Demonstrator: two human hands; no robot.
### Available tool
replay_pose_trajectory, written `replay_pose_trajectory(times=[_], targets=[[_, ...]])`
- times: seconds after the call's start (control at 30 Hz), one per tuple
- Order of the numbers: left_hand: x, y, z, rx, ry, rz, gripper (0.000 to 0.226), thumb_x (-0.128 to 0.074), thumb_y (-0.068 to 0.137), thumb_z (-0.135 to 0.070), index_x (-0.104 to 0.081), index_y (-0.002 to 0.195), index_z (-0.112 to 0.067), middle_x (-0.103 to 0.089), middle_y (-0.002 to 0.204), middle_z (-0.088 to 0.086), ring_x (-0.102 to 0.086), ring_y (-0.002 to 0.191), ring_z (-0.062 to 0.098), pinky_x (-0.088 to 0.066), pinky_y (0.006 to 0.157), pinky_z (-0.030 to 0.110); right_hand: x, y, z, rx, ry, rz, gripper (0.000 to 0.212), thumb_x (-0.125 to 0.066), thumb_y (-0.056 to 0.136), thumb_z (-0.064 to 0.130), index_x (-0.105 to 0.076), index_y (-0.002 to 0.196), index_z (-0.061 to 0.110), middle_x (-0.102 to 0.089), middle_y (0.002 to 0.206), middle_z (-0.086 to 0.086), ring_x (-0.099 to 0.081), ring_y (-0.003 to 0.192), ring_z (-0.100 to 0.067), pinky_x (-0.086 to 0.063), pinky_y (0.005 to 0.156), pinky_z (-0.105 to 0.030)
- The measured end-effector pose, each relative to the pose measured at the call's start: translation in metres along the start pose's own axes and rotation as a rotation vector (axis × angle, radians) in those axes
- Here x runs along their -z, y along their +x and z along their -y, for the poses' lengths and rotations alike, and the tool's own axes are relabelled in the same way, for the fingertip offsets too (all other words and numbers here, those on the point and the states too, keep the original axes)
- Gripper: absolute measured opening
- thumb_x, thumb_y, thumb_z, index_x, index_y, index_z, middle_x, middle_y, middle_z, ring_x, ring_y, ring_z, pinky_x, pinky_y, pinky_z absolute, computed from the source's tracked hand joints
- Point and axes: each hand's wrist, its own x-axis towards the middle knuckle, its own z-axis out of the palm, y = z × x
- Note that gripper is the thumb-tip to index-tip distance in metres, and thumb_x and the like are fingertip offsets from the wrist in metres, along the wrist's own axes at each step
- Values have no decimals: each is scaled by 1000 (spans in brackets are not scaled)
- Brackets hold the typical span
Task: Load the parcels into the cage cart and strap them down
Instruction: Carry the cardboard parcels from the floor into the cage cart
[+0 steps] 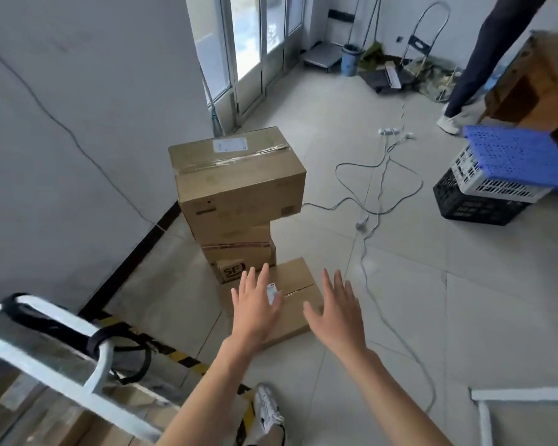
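Left hand (pixel 255 304) and right hand (pixel 339 312) both stretched forward, palms down, fingers straight and spread, holding nothing. Poised over a flat box (pixel 295 273) lying on the floor tiles: left across its white label, right across its near right corner. Contact with the cardboard: cannot tell.

Just behind the flat box, close to the wall: a stack of more boxes. Big box (pixel 239 178) on top, clear tape and a white label on its lid, overhanging the narrower ones beneath on the right. Small box (pixel 231 272) printed SF at the foot of the stack, touching the flat box's far edge.

Cart (pixel 103 358) at bottom left, white tube frame only partly in view, blurred. Black strap (pixel 45 320) looped round its top rail, loose end hanging down. Cardboard (pixel 87 426) visible under the rail, inside the cart. Yellow-black tape (pixel 182 357) on the floor beside it.

Own shoe (pixel 269 410) at the bottom edge.

Right of the stack: grey cables (pixel 377 188) snaking across the tiles to a power strip (pixel 390 131). Further right, 3 crates (pixel 474 204) stacked, black under white under blue, the blue one tilted. Second person's leg (pixel 484 49) top right. Glass door (pixel 255 43) at the back, blue bin (pixel 350 61) near it.
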Motion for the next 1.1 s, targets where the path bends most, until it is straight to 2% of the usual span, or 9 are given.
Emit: replay_pose_trajectory(times=[0.13,0.3,0.47,0.63,0.8,0.97,1.1], targets=[[-30,57,3,81,-1,57,70,-48,100,-45,-15,159,-26,-15,166,7,-2,154,24,-6,123,54,-7,62,-20,-46,-37,68,79,-47,97,47,-7,162,26,-4,169,-9,-7,155,-33,-16,123,-49],[-79,112,43,226,-5,70,71,-48,100,-46,-14,159,-28,-16,166,7,-3,154,25,-8,123,53,-52,138,-58,-43,-32,144,79,-46,98,49,-3,161,28,-2,170,-5,-5,155,-29,-15,124,-46],[-151,170,118,365,21,87,71,-46,101,-45,-7,159,-30,-11,167,5,1,154,23,-6,124,52,-139,227,-98,8,-80,247,81,-44,99,52,1,161,28,1,170,-3,-3,156,-26,-14,125,-42],[-234,231,189,449,7,45,71,-46,101,-41,-7,159,-31,-12,167,4,0,154,23,-5,123,50,-239,312,-138,72,-151,287,80,-44,99,52,-3,161,23,-7,169,-8,-10,155,-28,-18,123,-41],[-304,271,252,511,0,65,73,-48,100,-40,-8,160,-30,-13,167,5,-3,154,24,-8,124,51,-324,368,-192,13,-169,323,81,-47,98,49,-3,161,24,-7,169,-9,-11,155,-26,-24,121,-46],[-375,295,326,606,2,62,75,-50,98,-43,-10,160,-27,-14,167,5,-6,154,25,-12,122,55,-400,408,-255,-78,-176,339,83,-51,96,49,-4,161,28,-9,169,-4,-15,154,-26,-25,118,-45],[-420,312,383,643,44,67,83,-53,93,-52,-7,159,-30,-10,167,3,-2,154,25,-14,121,57,-452,434,-294,-94,-179,343,88,-56,94,50,-4,161,28,-11,169,-4,-19,152,-29,-30,115,-47]])
